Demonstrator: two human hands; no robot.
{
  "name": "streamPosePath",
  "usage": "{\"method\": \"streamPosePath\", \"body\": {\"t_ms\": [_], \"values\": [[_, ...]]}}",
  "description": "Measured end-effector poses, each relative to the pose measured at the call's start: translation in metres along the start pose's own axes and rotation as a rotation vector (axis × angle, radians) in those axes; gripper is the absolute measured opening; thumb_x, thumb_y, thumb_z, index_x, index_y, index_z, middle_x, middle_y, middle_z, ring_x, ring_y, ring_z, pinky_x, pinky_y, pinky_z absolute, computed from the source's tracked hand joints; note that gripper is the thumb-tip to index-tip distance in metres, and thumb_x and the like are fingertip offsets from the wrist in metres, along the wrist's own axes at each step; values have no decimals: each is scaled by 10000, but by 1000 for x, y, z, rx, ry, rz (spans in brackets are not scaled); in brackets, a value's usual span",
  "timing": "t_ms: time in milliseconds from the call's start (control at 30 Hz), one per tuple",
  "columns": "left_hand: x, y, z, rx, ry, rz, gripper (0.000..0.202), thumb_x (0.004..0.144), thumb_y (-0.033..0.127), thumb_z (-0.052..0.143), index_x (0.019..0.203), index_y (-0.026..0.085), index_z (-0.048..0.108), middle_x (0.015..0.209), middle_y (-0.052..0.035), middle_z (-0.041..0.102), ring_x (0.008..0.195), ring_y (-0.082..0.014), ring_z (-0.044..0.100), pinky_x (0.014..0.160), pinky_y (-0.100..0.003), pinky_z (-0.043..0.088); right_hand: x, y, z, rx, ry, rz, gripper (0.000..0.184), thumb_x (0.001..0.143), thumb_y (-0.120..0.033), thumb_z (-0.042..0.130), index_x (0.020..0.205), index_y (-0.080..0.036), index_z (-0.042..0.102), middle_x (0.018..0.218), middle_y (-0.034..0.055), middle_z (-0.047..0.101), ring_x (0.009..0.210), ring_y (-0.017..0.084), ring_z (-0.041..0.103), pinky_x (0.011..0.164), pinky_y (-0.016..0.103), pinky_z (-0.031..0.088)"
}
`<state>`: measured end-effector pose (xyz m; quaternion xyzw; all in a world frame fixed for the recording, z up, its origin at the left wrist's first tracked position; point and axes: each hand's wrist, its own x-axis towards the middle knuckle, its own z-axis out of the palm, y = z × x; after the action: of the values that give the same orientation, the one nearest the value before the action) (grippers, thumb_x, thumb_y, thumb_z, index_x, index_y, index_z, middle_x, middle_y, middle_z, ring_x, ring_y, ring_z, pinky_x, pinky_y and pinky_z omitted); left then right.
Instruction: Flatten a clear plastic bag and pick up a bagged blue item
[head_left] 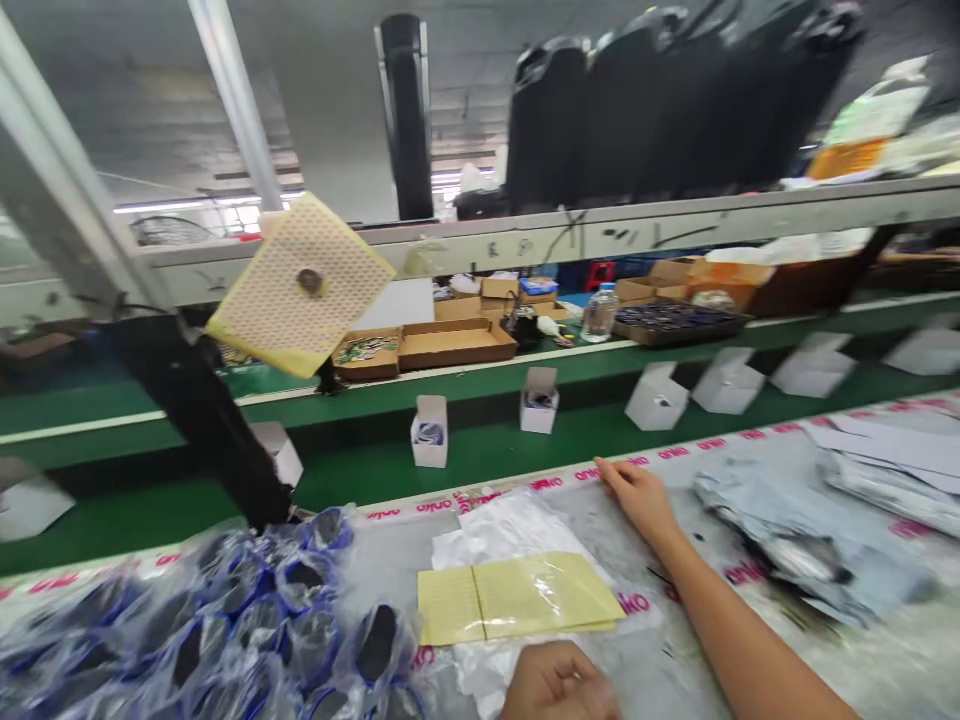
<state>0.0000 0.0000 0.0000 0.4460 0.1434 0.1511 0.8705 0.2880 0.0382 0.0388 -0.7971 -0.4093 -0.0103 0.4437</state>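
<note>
The right hand lies flat on the bench, fingers pressed together, at two o'clock from the yellow sheets. The left hand (fingers curled, holding nothing visible) sits at six o'clock, just beside the sheets.

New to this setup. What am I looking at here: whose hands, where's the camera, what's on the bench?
No machine here: a person works with two bare hands, filmed by one camera on their head looking forward and down. The right hand lies flat at the far edge of the bench, holding nothing. The left hand is curled at the bottom edge; whether it grips anything is unclear. Between them lie yellow sheets on clear plastic bags. Bagged blue-and-black parts are piled at left. Beyond, small white boxes stand on a green conveyor belt.
</note>
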Motion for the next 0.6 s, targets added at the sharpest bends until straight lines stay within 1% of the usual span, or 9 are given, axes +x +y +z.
{"method": "streamPosePath", "body": {"t_ms": [67,100,133,233,333,400,500,567,600], "values": [[7,-2,2,-106,-3,46,661,672,832,679,783,183,623,282,78,411,235,-86,329,316,-170,204,1,6,4,-58,-24,-4,668,914,-767,331,524,-240,459,514,30,515,535,189,522,576,332,427],[9,-3,2,-144,-17,63,669,695,837,653,835,183,639,248,96,359,223,-103,349,312,-168,235,1,8,6,-90,-40,-4,634,942,-716,367,546,-232,468,531,13,515,551,175,522,596,321,433],[10,-3,2,-169,-28,68,667,713,820,655,914,183,655,239,101,360,222,-120,386,314,-168,266,1,10,9,-122,-57,-5,590,965,-660,416,579,-220,491,558,-2,525,571,162,525,620,312,443],[8,-1,-3,-167,-39,36,621,759,658,749,1138,176,654,303,59,522,267,-153,513,323,-158,288,0,10,13,-206,-99,3,434,992,-511,547,709,-183,573,673,-19,581,641,139,555,693,309,485],[2,2,-8,-127,26,24,419,841,407,734,1167,149,675,370,5,612,341,-165,603,377,-153,339,0,7,15,-262,-120,17,341,1007,-442,572,813,-165,622,779,-3,629,718,144,600,743,326,519],[-2,5,-9,-83,81,11,274,843,248,681,1092,140,714,386,-5,627,362,-154,616,409,-146,352,0,6,14,-286,-127,27,314,1010,-429,573,861,-161,639,824,6,646,749,149,617,762,337,532],[-8,10,-7,-59,125,-33,69,761,188,679,767,138,725,345,5,578,319,-129,553,400,-146,325,2,5,12,-309,-132,43,301,1013,-428,571,906,-159,651,867,17,662,778,154,631,779,346,541],[-10,13,-5,-87,177,-39,149,701,210,715,582,150,647,306,22,512,275,-90,451,389,-151,310,3,5,12,-316,-136,52,295,1015,-426,571,927,-158,658,890,22,671,796,157,641,790,352,549],[-10,15,-5,-101,205,-33,197,673,220,736,534,156,613,291,35,473,263,-70,392,382,-151,298,3,5,12,-317,-138,56,291,1016,-422,572,937,-156,661,901,25,676,805,159,646,795,355,553]]}}
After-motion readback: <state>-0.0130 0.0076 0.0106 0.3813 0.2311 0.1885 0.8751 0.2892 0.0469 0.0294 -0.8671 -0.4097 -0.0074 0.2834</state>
